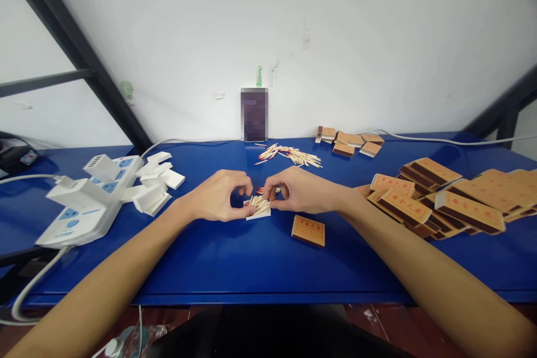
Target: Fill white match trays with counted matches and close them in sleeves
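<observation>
A small white matchbox tray (263, 214) filled with matches (259, 205) sits on the blue table between my two hands. My left hand (218, 196) is curled at the tray's left end, its thumb against the tray and the match ends. At the opposite end, the fingers of my right hand (296, 187) are bent in and closed on the ends of the matches; the fingertips are partly hidden. Just behind the tray, a few red match heads (260, 191) show. To the right and nearer me lies a tan matchbox sleeve (309, 230).
Loose matches (289, 155) lie behind my hands. A large heap of matchboxes (405, 207) is at the right, with several box sleeves (350, 142) near the wall. White trays (157, 182) and a power strip (90, 212) with cables occupy the left. A blurred dark panel (254, 114) stands against the wall.
</observation>
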`<action>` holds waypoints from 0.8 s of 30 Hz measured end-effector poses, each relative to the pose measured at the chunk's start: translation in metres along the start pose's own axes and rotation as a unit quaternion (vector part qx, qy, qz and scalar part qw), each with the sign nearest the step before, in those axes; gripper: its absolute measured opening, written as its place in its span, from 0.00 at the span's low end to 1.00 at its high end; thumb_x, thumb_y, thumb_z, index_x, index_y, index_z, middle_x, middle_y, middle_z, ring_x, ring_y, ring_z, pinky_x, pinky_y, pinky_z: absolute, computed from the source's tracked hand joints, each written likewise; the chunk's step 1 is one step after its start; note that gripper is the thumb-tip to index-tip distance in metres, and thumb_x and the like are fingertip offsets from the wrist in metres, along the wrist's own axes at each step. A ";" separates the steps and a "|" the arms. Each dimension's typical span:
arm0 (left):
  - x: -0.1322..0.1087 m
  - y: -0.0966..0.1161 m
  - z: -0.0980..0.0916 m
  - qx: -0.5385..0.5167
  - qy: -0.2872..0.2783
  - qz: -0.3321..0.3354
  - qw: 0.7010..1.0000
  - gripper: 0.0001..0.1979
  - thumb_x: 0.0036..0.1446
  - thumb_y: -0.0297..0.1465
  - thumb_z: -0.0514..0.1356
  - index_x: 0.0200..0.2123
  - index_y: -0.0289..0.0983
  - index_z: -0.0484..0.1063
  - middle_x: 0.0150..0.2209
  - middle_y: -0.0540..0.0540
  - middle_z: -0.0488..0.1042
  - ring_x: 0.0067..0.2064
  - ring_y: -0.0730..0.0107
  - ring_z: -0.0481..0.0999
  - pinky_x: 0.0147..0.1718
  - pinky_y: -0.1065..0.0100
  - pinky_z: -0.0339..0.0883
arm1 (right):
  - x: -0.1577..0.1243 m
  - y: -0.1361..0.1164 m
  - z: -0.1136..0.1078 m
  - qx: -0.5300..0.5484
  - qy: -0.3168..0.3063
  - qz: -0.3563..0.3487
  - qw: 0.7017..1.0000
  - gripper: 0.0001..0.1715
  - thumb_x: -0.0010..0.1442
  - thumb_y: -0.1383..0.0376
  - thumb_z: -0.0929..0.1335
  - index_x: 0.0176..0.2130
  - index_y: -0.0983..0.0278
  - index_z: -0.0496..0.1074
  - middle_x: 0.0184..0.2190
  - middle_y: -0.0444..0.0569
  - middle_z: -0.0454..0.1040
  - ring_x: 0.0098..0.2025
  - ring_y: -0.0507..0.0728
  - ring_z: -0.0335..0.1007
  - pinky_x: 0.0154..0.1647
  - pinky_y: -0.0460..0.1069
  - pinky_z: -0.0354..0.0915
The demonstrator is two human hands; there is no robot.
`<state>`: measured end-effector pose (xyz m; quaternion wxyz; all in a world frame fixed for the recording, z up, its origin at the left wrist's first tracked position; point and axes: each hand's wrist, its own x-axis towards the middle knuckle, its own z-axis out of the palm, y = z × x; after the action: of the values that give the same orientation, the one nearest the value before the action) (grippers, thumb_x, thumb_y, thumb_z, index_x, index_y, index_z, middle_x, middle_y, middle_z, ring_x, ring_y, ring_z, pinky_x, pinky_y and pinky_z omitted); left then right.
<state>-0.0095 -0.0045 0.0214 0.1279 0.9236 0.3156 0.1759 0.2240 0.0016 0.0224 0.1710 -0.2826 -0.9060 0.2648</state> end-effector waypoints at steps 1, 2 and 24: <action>0.000 -0.001 -0.001 0.015 -0.017 0.001 1.000 0.13 0.52 0.40 0.65 0.32 0.36 0.72 0.29 0.51 0.71 0.28 0.74 0.66 0.30 0.70 0.59 | 0.000 0.000 0.000 0.001 0.000 0.000 1.000 0.05 0.55 0.68 0.70 0.35 0.63 0.76 0.29 0.42 0.78 0.28 0.50 0.69 0.32 0.46 0.62; 0.000 -0.001 -0.002 0.023 -0.033 0.000 0.999 0.14 0.51 0.41 0.65 0.33 0.36 0.72 0.30 0.50 0.72 0.30 0.72 0.68 0.31 0.70 0.59 | 0.000 -0.001 0.000 0.002 0.001 0.000 1.000 0.05 0.56 0.68 0.70 0.35 0.62 0.76 0.29 0.42 0.78 0.28 0.50 0.70 0.33 0.46 0.62; 0.001 -0.005 0.009 -0.088 -0.046 0.008 0.995 0.12 0.59 0.40 0.64 0.39 0.37 0.78 0.34 0.48 0.76 0.32 0.74 0.73 0.32 0.72 0.63 | 0.001 -0.002 -0.002 0.038 -0.010 0.019 0.999 0.05 0.56 0.64 0.72 0.34 0.63 0.77 0.28 0.43 0.76 0.28 0.49 0.66 0.31 0.46 0.60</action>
<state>-0.0074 -0.0010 0.0119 0.2212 0.9186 0.2850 0.1614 0.2232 0.0017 0.0248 0.1673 -0.2901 -0.8914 0.3053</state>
